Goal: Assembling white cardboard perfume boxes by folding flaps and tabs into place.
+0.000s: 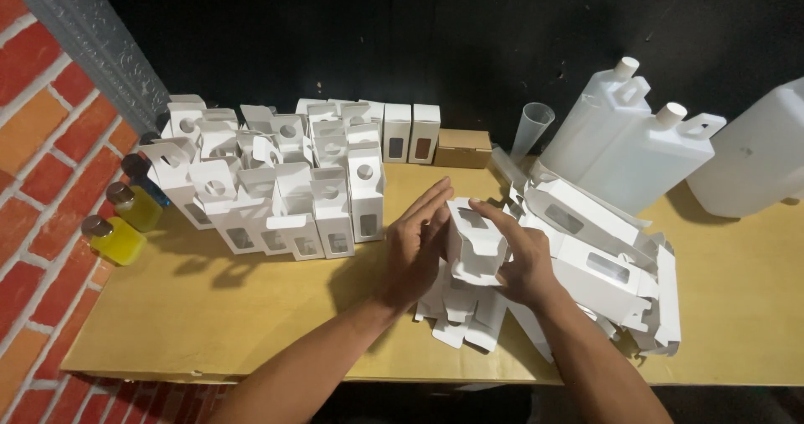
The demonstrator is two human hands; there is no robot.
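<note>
both hands meet over a half-folded white carton [473,244], held between them above the yellow table [251,307]. left hand [416,244]: palm flat and upright, fingers straight and together, pressed against the carton's left side. right hand [519,252]: fingers spread and curved over the carton's top and right side, index tip on the upper flap. neither hand is closed into a fist; both sit against the carton.

directly under and to the right of the right hand: a loose heap of flat white carton blanks [603,273] with cut-out windows, some spilling toward the near table edge beneath both wrists.

beyond and left of the left hand: a dense cluster of standing white cartons [276,189], upright, hang tabs with round holes on top, small windows low on the fronts. two more upright cartons [410,132] stand farther back, past the left fingertips, with a small brown box [463,148] just beside them.

far left of the left hand, along the brick wall [42,156]: small bottles of yellow liquid [117,238] with dark caps, one darker bottle behind.

beyond the right hand: a clear plastic cup [529,129], then two large translucent white jugs [636,143] leaning together, and a bigger white container [754,152] at the far right.
</note>
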